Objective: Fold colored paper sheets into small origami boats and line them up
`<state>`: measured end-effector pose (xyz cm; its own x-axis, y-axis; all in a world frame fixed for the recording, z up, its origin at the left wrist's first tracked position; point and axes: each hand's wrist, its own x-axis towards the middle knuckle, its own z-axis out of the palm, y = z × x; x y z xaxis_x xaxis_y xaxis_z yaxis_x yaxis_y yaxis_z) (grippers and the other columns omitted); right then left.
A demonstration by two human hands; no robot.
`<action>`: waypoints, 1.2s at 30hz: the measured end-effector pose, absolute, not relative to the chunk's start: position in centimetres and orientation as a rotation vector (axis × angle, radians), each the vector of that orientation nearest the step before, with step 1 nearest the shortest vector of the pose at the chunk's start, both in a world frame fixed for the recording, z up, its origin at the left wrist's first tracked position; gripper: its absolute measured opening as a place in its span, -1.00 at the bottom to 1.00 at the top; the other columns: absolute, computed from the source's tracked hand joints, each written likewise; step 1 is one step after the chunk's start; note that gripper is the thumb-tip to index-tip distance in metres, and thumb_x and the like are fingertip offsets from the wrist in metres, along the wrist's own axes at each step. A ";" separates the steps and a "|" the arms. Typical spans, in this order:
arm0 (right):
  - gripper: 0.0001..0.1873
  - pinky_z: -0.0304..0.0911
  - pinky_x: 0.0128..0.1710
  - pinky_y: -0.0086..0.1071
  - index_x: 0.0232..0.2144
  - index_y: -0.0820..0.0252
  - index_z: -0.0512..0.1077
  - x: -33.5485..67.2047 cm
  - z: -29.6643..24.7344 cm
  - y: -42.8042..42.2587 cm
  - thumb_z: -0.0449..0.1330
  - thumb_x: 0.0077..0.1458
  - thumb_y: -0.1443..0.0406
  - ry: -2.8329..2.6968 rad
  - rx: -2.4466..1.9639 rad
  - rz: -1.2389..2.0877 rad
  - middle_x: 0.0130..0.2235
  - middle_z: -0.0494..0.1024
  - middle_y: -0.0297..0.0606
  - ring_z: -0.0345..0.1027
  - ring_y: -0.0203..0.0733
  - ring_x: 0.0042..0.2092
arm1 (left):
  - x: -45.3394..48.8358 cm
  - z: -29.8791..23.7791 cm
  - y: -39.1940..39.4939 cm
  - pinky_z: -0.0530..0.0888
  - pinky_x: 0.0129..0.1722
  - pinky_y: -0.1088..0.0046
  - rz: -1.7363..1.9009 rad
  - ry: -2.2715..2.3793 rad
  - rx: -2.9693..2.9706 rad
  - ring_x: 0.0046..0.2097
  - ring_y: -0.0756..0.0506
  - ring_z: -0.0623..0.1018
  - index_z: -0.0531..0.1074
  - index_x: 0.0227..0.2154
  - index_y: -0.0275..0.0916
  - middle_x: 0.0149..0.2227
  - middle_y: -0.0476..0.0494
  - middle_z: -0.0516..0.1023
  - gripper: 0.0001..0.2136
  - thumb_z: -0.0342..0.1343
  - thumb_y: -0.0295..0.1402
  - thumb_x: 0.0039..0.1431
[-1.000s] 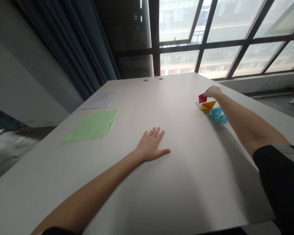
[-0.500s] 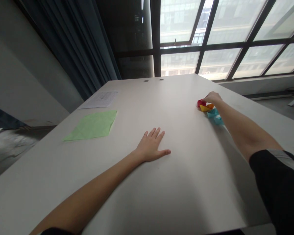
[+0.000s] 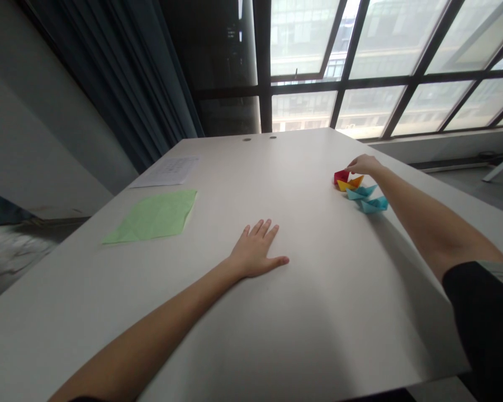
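Flat on the white table (image 3: 243, 184), my left hand (image 3: 255, 249) rests with its fingers spread and nothing under or in them that I can see. At the right, my right hand (image 3: 364, 164) pinches the edge of a red paper boat (image 3: 341, 177). Close in front of it sits an orange paper boat (image 3: 350, 183). Two light-blue paper boats follow nearer to me, a farther one (image 3: 361, 192) and a nearer one (image 3: 374, 205), below my right wrist. Part of the red boat is hidden behind the orange boat and my fingertips.
A green sheet of paper (image 3: 155, 216) lies on the table's left side. Behind it lies a white printed sheet (image 3: 166, 171). Two round holes mark the far table end, near a dark curtain (image 3: 129, 72) and windows (image 3: 305, 111).
My right hand has shifted slightly back and right relative to the boats, uncovering more of the blue ones. The view has turned a little. My left hand stays in place on the table.
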<state>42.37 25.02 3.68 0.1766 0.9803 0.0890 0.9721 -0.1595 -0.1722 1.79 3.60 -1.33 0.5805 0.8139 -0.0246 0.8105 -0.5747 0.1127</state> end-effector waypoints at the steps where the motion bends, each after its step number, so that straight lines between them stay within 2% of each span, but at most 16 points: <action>1: -0.71 0.31 -0.36 -0.25 -0.39 0.19 0.54 42.0 3.7 25.1 0.24 -0.14 0.13 -1.887 -2.319 0.083 -0.38 0.54 -0.15 0.40 -0.03 -0.30 | 1.8 -1.3 3.6 -0.02 0.17 0.00 0.044 1.387 2.692 0.28 -0.30 -0.06 -0.07 0.23 -0.24 0.28 -0.29 -0.09 -0.15 -0.31 0.26 -0.01; 4: -0.74 0.32 -0.33 -0.29 -0.36 0.13 0.55 41.3 3.6 25.3 0.28 -0.18 0.18 -1.956 -2.365 0.118 -0.31 0.54 -0.20 0.39 -0.04 -0.25 | 1.7 -1.2 3.6 -0.02 0.17 0.00 0.042 1.389 2.691 0.28 -0.30 -0.06 -0.07 0.23 -0.23 0.28 -0.29 -0.09 -0.15 -0.30 0.26 -0.01; 10: -0.82 0.33 -0.36 -0.30 -0.43 0.16 0.55 41.5 3.1 25.5 0.29 -0.19 0.24 -2.042 -2.334 0.088 -0.37 0.56 -0.21 0.40 -0.05 -0.28 | 1.6 -1.3 3.6 -0.02 0.17 0.00 0.044 1.393 2.697 0.28 -0.29 -0.06 -0.08 0.23 -0.22 0.28 -0.28 -0.10 -0.16 -0.30 0.25 -0.01; 17: -0.70 0.33 -0.38 -0.34 -0.27 0.11 0.53 41.8 2.5 25.6 0.28 -0.18 0.28 -2.169 -2.256 0.057 -0.27 0.56 -0.23 0.40 -0.08 -0.27 | 1.7 -1.2 3.6 -0.02 0.17 0.01 0.050 1.393 2.697 0.28 -0.29 -0.05 -0.08 0.23 -0.22 0.28 -0.29 -0.10 -0.15 -0.31 0.26 -0.02; 24: -0.77 0.29 -0.36 -0.34 -0.34 0.14 0.55 41.7 1.9 25.6 0.20 -0.14 0.36 -2.221 -2.267 -0.057 -0.27 0.57 -0.19 0.40 -0.07 -0.26 | 1.7 -1.1 3.4 -0.01 0.17 0.01 0.037 1.409 2.694 0.28 -0.29 -0.06 -0.08 0.23 -0.21 0.28 -0.28 -0.10 -0.15 -0.29 0.26 -0.02; 36: -0.73 0.19 -0.38 -0.38 -0.35 0.09 0.55 41.9 2.1 26.2 0.17 -0.18 0.39 -2.427 -2.237 -0.182 -0.34 0.55 -0.24 0.36 -0.16 -0.34 | 1.7 -1.3 3.6 -0.01 0.17 0.00 0.049 1.392 2.689 0.28 -0.29 -0.06 -0.07 0.23 -0.23 0.28 -0.29 -0.10 -0.14 -0.33 0.27 -0.02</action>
